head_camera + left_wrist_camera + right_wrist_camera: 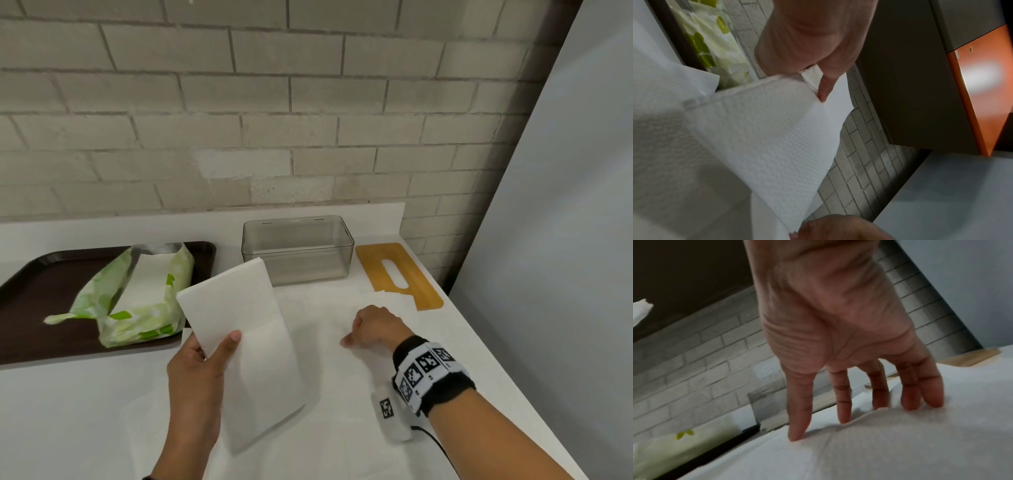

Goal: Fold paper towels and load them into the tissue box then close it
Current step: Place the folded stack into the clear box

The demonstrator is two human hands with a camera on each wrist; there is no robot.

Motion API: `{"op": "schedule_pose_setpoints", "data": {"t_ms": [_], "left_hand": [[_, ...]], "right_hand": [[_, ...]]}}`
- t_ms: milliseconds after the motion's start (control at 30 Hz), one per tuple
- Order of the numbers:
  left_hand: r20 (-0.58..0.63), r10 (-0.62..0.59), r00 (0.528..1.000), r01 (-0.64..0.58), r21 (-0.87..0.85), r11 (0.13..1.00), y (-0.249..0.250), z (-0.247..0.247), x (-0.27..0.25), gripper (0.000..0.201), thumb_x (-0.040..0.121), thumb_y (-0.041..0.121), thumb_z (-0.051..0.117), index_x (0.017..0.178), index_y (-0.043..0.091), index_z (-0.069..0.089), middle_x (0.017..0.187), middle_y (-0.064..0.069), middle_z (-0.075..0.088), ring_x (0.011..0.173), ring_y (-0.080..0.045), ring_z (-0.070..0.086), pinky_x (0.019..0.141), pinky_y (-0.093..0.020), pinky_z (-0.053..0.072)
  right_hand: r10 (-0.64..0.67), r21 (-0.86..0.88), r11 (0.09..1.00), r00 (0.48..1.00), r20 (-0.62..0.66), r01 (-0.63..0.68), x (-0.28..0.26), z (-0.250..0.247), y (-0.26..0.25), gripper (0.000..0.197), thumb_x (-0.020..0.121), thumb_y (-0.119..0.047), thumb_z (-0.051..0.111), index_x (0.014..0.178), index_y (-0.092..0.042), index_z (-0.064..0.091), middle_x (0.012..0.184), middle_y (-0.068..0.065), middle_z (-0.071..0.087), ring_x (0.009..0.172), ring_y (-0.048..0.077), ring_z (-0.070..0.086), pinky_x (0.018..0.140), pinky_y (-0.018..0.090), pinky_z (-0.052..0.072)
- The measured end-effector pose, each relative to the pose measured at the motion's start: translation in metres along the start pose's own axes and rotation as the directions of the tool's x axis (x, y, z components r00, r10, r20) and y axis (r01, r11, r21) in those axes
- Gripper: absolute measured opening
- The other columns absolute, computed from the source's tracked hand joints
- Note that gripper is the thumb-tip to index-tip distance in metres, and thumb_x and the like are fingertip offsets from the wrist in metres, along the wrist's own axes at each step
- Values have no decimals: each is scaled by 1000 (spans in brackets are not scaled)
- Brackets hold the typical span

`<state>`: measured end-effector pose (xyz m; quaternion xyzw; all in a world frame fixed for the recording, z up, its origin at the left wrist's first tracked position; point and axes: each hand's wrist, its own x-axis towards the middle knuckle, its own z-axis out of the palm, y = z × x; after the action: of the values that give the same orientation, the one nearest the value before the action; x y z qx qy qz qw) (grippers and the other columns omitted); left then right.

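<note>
Nearest the viewer, the left hand (195, 387) pinches a folded towel (239, 342) by its long edge, thumb on top and fingers underneath, and holds it tilted up off the counter (85, 411). The towel is a long white rectangle, several layers thick, soft and limp, with a fine dimpled embossing that the left wrist view shows clearly.

To the right, the right hand (373, 329) rests on a flat sheet (325, 359) spread on the counter. Its fingers (840, 402) point down, spread and nearly straight, with the tips pressing the paper into small wrinkles; they grasp nothing. A band with black-and-white square markers wraps that wrist. More white sheets lie flat around both hands, hard to tell apart from the smooth white counter.

Farther back on the left, a dark brown tray (34, 274) with a raised rim holds an opened pack (137, 294) of crinkly green-and-white plastic, with a white stack of towels showing inside.

Behind the raised towel stands the box (298, 250), a clear, smoky plastic rectangle with rounded corners. It is open and looks empty. Its lid (397, 274), a flat honey-coloured wooden board with an oval slot, lies on the counter just right of it, with one white corner overlapping its near edge.

A pale brick wall closes the scene.

The task appears to be early: one towel is folded, nothing is loaded, other sheets wait, and the lid is off.
</note>
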<state>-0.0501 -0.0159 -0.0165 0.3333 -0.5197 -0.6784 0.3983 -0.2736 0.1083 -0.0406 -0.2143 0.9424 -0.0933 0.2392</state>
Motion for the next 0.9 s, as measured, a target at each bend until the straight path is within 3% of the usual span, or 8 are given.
{"op": "schedule_pose_setpoints", "data": {"t_ms": [200,433,533,600,667,733,833,900], "left_hand": [[-7,-16,1000,16,-10,1000,-3,-10,-2,19,82,4,68,92,19,70,88,3,75,85,-21,68,76,-33,50],[43,-39,998,39,-14,999,2,-10,-7,17,81,5,68,91,18,71,82,5,76,85,-23,68,73,-32,50],[56,-62,997,63,-6,998,4,-12,-7,13,82,7,68,90,17,71,80,3,76,84,-26,68,73,-35,50],[69,-89,994,90,-12,996,6,-13,-7,9,83,10,67,90,15,70,79,2,76,83,-27,68,71,-35,51],[90,-123,988,128,-41,991,10,-12,-7,8,86,12,64,92,14,69,79,0,76,83,-27,68,70,-36,51],[120,-153,981,163,-80,983,13,-9,-8,9,88,12,60,94,13,68,80,0,76,81,-25,69,69,-36,51],[141,-175,974,192,-119,974,15,-3,-9,12,90,12,57,97,14,67,84,-1,76,82,-24,69,68,-36,51],[159,-194,968,218,-155,964,15,2,-10,15,92,13,54,100,15,67,90,-3,76,85,-24,69,70,-37,51]], "right_hand": [[118,-40,992,992,-52,-120,-5,10,-13,69,71,-55,72,119,-11,49,133,10,31,122,34,35,95,39,39],[137,28,990,989,-54,-136,-1,9,-18,64,76,-46,71,126,-16,46,137,6,32,130,31,25,102,46,31],[49,99,995,969,-241,-26,-4,5,-22,36,84,-38,63,111,-15,59,138,4,32,131,31,24,105,46,24],[-55,271,945,906,-420,183,-12,-5,-22,16,86,-27,62,94,-13,61,135,4,41,126,28,36,102,38,30],[-118,617,701,912,-393,356,-24,-21,-23,10,89,-17,60,96,-11,60,124,11,58,110,27,56,93,35,44],[-243,898,325,944,-223,296,-43,-38,-24,24,88,-14,61,111,-8,59,116,14,65,104,27,62,94,40,48],[-433,974,-69,873,-225,216,-73,-56,-30,33,86,-11,59,119,-9,56,110,9,68,97,20,66,86,33,54],[-509,953,-212,808,-298,218,-90,-59,-38,35,82,-12,55,117,-11,58,105,5,70,90,16,68,76,27,57]]}}
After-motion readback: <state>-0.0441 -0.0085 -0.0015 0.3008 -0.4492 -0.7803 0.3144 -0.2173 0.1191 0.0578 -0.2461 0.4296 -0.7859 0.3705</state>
